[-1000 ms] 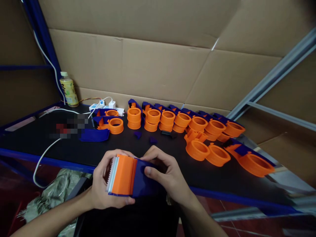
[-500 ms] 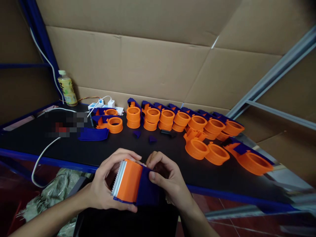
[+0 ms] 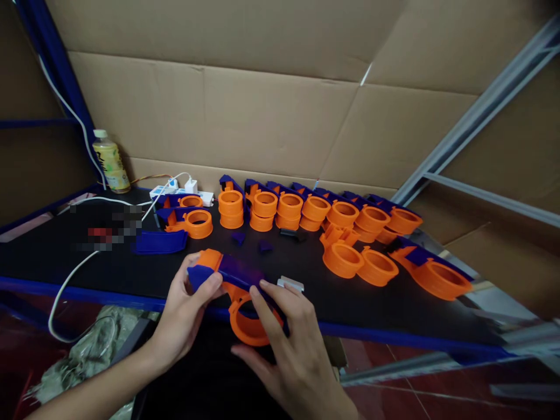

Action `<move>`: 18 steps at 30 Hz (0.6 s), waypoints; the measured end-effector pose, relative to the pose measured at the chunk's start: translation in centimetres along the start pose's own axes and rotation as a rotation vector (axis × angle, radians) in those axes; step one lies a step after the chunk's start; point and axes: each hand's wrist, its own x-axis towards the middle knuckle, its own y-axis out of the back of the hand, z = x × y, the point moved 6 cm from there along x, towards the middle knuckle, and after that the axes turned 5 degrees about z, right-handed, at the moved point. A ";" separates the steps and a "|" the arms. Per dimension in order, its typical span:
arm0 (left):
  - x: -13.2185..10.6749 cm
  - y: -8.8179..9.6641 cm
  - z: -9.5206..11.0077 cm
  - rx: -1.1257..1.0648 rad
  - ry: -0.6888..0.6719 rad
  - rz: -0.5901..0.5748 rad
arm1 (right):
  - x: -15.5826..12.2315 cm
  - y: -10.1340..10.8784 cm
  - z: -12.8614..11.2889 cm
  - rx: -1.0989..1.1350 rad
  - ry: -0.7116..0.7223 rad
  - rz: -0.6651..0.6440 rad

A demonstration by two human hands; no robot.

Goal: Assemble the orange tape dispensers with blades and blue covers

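My left hand grips the blue and orange end of a tape dispenser, thumb pressed on its blue tip. The dispenser lies turned on its side above the black table's near edge, its orange ring facing me. My right hand rests against the ring and the blue body with fingers stretched and spread. A small white piece lies on the table just beyond my right fingertips.
A long row of orange and blue dispensers runs across the table's back, with more at right and two at left. A blue part, a power strip, a white cable, a bottle and small dark bits lie around.
The dispenser has been turned over, from blade side up to ring toward me. My right hand has opened from a pinch to flat fingers. The view has shifted slightly.
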 end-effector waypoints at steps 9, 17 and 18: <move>1.0 -1.4 0.3 0.103 -0.156 -0.270 | -0.6 8.2 8.0 -0.254 -0.213 0.330; 2.1 -1.2 -0.7 0.671 -0.467 -0.349 | -6.5 17.2 23.9 -0.697 -0.454 0.431; 1.9 -1.5 -0.8 0.727 -0.503 -0.392 | -7.1 17.2 24.8 -0.697 -0.462 0.404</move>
